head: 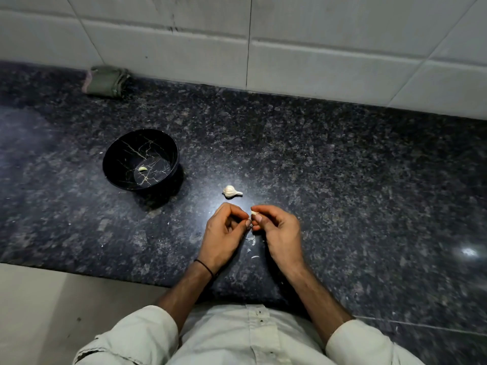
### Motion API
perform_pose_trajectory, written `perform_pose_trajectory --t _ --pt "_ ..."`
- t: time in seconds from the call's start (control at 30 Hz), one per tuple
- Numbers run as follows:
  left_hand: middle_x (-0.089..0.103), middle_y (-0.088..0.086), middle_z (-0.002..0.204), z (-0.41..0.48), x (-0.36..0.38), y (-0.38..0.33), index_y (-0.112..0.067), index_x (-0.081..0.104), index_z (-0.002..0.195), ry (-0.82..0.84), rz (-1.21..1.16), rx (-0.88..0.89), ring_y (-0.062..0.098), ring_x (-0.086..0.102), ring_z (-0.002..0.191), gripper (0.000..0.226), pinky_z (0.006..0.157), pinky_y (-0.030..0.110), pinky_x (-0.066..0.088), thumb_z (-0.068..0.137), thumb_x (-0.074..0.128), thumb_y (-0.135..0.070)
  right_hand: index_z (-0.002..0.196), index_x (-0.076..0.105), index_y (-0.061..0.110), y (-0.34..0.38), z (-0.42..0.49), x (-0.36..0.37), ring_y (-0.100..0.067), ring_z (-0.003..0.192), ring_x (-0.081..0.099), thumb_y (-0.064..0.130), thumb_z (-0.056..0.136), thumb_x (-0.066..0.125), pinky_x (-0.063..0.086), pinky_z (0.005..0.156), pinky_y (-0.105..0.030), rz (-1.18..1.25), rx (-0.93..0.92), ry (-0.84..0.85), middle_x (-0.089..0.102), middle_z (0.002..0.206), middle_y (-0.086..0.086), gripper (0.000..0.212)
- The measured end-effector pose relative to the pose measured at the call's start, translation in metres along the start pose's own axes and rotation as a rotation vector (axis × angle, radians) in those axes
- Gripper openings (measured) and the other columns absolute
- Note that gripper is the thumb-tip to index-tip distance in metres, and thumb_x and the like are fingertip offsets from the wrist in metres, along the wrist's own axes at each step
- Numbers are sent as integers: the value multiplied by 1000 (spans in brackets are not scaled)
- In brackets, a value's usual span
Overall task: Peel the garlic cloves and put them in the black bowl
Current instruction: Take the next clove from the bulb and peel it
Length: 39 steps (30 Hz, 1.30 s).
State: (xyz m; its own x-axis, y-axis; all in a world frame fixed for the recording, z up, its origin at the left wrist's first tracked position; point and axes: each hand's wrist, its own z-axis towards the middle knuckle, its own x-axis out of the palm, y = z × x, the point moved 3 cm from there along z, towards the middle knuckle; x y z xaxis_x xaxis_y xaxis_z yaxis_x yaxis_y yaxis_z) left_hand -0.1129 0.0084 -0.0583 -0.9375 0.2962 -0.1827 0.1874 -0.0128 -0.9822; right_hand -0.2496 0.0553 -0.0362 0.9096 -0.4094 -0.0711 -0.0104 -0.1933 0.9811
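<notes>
Small pale garlic clove (254, 213), pinched between both hands' fingertips

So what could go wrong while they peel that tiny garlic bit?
The clove is pinched only by fingertips of the left hand and right hand, so it might slip onto the counter. The black bowl sits apart to the left, so it could drop on the way.

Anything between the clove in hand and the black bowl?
Nothing visible blocks it. The garlic clove, pinched between left hand and right hand, has only countertop toward the black bowl; the garlic bulb lies just off that line.
</notes>
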Motion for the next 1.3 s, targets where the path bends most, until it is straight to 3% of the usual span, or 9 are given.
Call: perform_pose_trajectory --t 0.2,0.4,0.6,0.77,0.9,1.07,1.17,1.23,1.3 --pt "72 2 87 -1 2 -7 -8 70 99 8 -80 -5 14 66 74 8 69 23 52 93 65 -3 90 73 15 -1 0 0 -17 62 66 4 91 67 58 63 -31 33 89 -37 74 77 -8 13" --pt "74 1 96 -2 1 -10 -7 72 102 14 -81 25 14 70 89 13 80 23 53 95 62 -1 86 72 11 3 -3 -1 -17 60 64 5 88 70 56 59 -30 25 82 -17 73 72 -9 6" --pt "74 3 87 -2 -2 -12 -9 72 94 -4 -171 -32 8 65 71 10 67 19 48 92 66 -2 83 70 12 2 -2 -1 -13 54 58 11 90 69 49 51 -30 -55 75 7 69 67 -10 7" --pt "71 0 76 -2 -8 -15 -8 72 89 -98 -202 -80 11 57 64 9 60 22 47 91 68 -1 86 71 11 9 3 -2 -7 70 65 6 92 64 46 65 -10 -366 -123 16 71 79 1 11" --pt "72 5 79 1 -19 -12 -9 71 84 -186 -15 -72 13 61 68 10 65 22 50 86 70 1 99 72 4 12 4 -5 -14 87 67 -13 91 50 51 78 -11 -458 -257 19 65 97 -3 29" --pt "65 -1 78 8 -47 -8 -16 70 81 -287 317 45 8 56 66 13 64 15 45 83 73 -4 108 71 3 19 5 -10 -20 108 53 -22 74 43 27 93 3 -663 -391 -80 62 115 -7 50" --pt "63 0 79 8 -58 -6 -13 70 83 -315 425 103 11 55 68 13 68 19 46 83 71 0 126 64 6 8 9 -9 -22 125 45 1 88 40 19 109 -7 -763 -334 -45 56 134 -6 45" --pt "62 -1 81 6 -61 -7 -11 70 86 -313 450 115 7 55 69 17 69 13 43 81 69 6 135 58 10 0 8 -4 -23 132 41 16 98 36 25 116 -23 -822 -314 32 52 142 -6 44" --pt "61 -1 84 4 -61 -8 -10 70 89 -298 458 118 1 54 71 20 70 8 41 80 67 8 139 55 11 -4 2 6 -23 135 39 25 103 34 22 118 -28 -862 -352 126 49 145 -7 44"
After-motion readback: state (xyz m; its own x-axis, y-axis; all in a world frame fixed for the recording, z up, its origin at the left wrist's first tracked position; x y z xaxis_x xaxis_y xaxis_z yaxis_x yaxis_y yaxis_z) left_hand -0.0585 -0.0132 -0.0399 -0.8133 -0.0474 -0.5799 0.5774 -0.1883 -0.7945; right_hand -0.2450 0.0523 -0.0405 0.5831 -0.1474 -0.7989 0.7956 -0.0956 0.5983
